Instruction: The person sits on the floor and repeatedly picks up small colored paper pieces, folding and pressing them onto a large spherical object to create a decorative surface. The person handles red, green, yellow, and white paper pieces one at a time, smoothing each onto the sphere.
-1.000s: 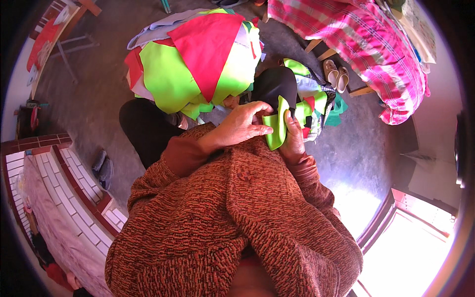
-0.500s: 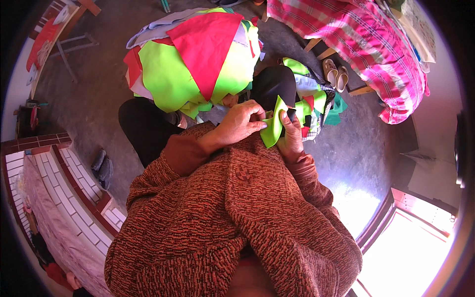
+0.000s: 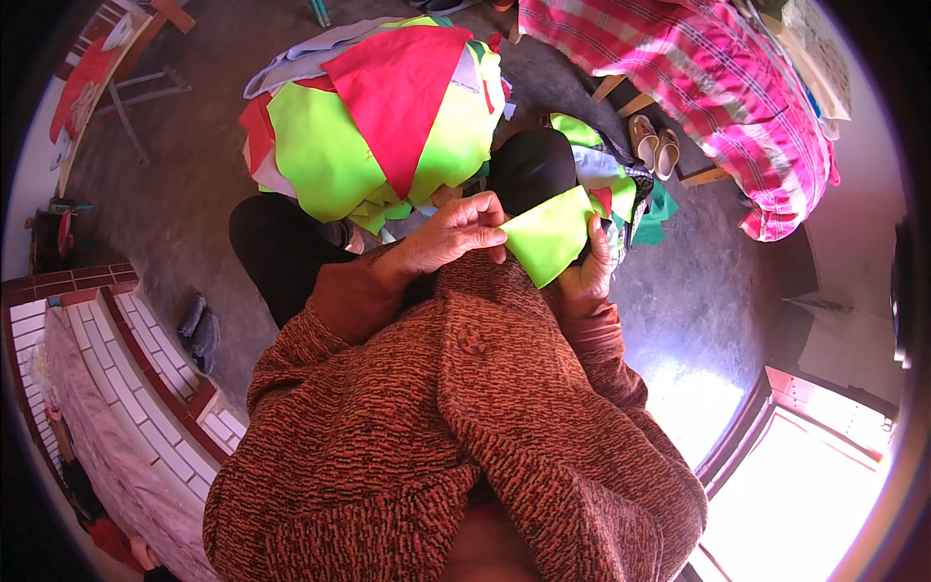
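A piece of bright lime-green fabric (image 3: 549, 237) is stretched between my two hands above my lap. My left hand (image 3: 448, 233) pinches its left corner between thumb and fingers. On the other side my right hand (image 3: 592, 264) grips the right edge, thumb on top; its other fingers are mostly hidden. Just beyond my knees stands a big pile of fabric pieces, with a red piece (image 3: 400, 97) lying over lime-green ones (image 3: 325, 145). Beside my right knee, a checked bag (image 3: 642, 184) holds more green, red and pale scraps.
A bed or table draped in pink plaid cloth (image 3: 669, 73) stands at the far right, with a pair of light shoes (image 3: 655, 145) by its legs. Dark slippers (image 3: 201, 332) lie on the floor at left, near a white-tiled ledge (image 3: 155, 383). Bright light enters by the doorway (image 3: 795, 495) at lower right.
The lime-green fabric was folded or curled upright between my hands; now it is spread flat. My hands have drawn apart, the left slightly leftward and the right to the right.
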Tool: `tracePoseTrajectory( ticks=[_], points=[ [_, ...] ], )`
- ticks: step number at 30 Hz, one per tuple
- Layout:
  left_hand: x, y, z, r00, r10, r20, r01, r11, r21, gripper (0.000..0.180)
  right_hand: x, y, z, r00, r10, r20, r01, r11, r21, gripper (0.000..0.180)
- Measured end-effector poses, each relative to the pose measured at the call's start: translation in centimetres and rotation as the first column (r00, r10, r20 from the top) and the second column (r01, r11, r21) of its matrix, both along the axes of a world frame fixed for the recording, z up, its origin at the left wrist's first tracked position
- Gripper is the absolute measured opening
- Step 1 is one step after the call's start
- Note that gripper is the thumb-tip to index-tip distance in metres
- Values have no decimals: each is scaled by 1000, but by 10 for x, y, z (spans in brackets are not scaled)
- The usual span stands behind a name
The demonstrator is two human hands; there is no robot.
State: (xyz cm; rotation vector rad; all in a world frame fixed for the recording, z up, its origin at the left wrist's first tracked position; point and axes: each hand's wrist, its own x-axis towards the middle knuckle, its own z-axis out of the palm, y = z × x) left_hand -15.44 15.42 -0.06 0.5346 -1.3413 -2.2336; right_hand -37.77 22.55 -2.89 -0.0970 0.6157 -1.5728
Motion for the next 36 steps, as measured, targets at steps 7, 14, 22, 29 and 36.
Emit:
tracePoseTrajectory(
  ticks=[7,14,22,29,36],
  points=[
    [-1,5,-2,991,-55,120,58,998,-18,39,2,15,13,932,306,-193,-345,913,-217,28],
    [24,-9,15,916,124,382,169,743,-647,17,-56,25,-3,998,-47,-46,46,999,-23,13],
    [56,-3,66,993,107,-53,-109,994,-24,13,-43,26,-11,994,-88,-72,92,994,58,16],
    [109,-16,53,791,364,-491,-385,921,61,44,-5,22,14,894,-17,-449,37,999,36,16],
    [149,-12,47,644,568,-513,-637,769,51,48,-37,27,10,953,-180,-242,213,970,118,10]
  ],
)
